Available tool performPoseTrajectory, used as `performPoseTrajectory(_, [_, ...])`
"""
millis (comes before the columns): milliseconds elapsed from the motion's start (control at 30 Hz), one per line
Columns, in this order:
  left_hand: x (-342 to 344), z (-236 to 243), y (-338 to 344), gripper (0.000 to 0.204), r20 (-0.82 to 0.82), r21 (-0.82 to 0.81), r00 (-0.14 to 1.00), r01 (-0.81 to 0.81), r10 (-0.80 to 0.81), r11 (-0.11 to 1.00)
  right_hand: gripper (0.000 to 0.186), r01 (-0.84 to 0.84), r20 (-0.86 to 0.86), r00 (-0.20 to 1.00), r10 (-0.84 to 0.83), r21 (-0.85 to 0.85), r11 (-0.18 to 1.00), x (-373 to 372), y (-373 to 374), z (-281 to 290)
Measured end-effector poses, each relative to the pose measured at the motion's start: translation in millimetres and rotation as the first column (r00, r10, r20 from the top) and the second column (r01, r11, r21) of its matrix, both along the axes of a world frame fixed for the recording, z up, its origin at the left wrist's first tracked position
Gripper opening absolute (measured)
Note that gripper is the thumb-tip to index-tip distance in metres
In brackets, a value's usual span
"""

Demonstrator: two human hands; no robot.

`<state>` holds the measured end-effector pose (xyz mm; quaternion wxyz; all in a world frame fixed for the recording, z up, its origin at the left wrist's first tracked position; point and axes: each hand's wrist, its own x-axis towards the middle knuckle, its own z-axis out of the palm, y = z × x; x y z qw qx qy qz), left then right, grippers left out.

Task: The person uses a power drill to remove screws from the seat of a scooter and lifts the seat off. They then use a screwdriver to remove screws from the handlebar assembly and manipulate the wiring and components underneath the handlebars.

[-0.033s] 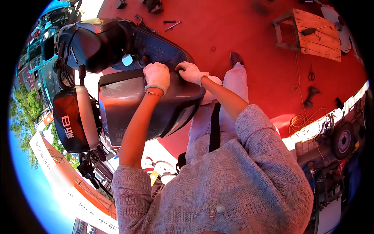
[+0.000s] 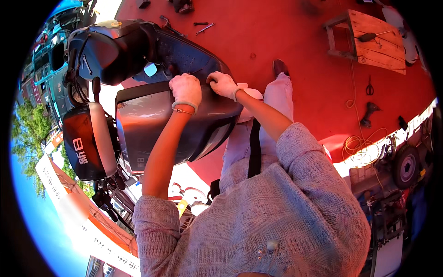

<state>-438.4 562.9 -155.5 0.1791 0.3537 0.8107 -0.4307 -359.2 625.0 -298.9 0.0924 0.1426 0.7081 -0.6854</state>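
A glossy dark grey scooter body panel (image 2: 152,120) lies in front of me, beside the dark electric scooter (image 2: 108,53) and its footboard. My left hand (image 2: 185,91), in a white glove, is closed over the panel's far edge with its fingers curled down. To its right my right hand (image 2: 221,85), gloved too, is bent round the same edge near the panel's right end. The fingertips of both hands are partly hidden behind the edge. A small shiny mirror-like piece (image 2: 150,69) shows just beyond the panel.
A dark scooter case (image 2: 84,141) stands at the left. On the red floor lie a wrench (image 2: 205,28), scissors (image 2: 369,86) and a coiled yellow cord (image 2: 357,145). A low wooden table (image 2: 376,44) at the far right bears a screwdriver (image 2: 369,37). My shoe (image 2: 280,67) is right of the panel.
Very little differs. The panel and my right hand have shifted slightly to the left, and both hands keep their hold on the edge.
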Motion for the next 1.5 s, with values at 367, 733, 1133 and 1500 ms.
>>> performPoseTrajectory(367, [-10,-30,5,0.032,-0.073,-0.068,0.995,-0.076,0.071,0.995,0.012,0.224,-0.106,0.971,-0.214,0.094,0.97,-17,-24,-10])
performPoseTrajectory(733, [-5,-32,-8,0.034,-0.129,0.045,0.991,0.04,-0.033,0.998,0.017,0.262,-0.11,0.962,-0.25,0.102,0.96,-17,-32,-15])
performPoseTrajectory(1133, [23,-60,-3,0.015,-0.046,0.027,0.99,0.133,-0.132,0.991,0.017,0.269,-0.179,0.951,-0.251,0.089,0.959,-10,-29,-14])
performPoseTrajectory(1500, [81,-61,34,0.022,0.177,-0.014,0.969,-0.171,0.171,0.985,0.021,0.297,0.033,0.955,-0.295,-0.102,0.949,60,-16,-27])
